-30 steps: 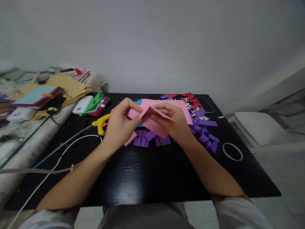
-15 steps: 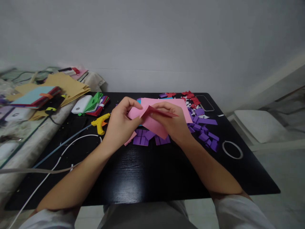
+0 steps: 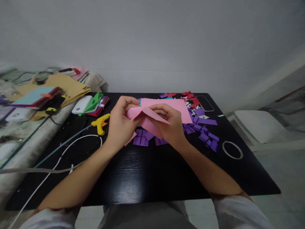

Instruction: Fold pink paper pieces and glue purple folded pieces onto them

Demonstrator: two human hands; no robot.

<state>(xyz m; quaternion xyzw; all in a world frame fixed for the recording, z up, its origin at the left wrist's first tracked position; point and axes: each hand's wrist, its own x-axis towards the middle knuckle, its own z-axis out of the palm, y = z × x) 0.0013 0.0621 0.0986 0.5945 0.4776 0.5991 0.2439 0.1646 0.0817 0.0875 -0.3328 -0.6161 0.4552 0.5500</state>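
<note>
A folded sheet of pink paper is held between both hands above the far half of the table. My left hand pinches its left side, thumb in front and fingers curled behind. On the right side, my right hand grips the paper, with its fingers partly hidden by the fold. A larger flat pink sheet lies behind and to the right, over something blue. Purple paper pieces lie just below the hands.
A yellow glue gun with a white cord lies left. Bundled coloured papers sit beyond it. Purple scraps, red scraps and a tape-like ring lie right. A white stool stands off the table's right edge.
The folded pink paper has turned and spread, so its upper flap now shows its lighter face. My right hand has shifted slightly left; my left hand stays nearly in place.
</note>
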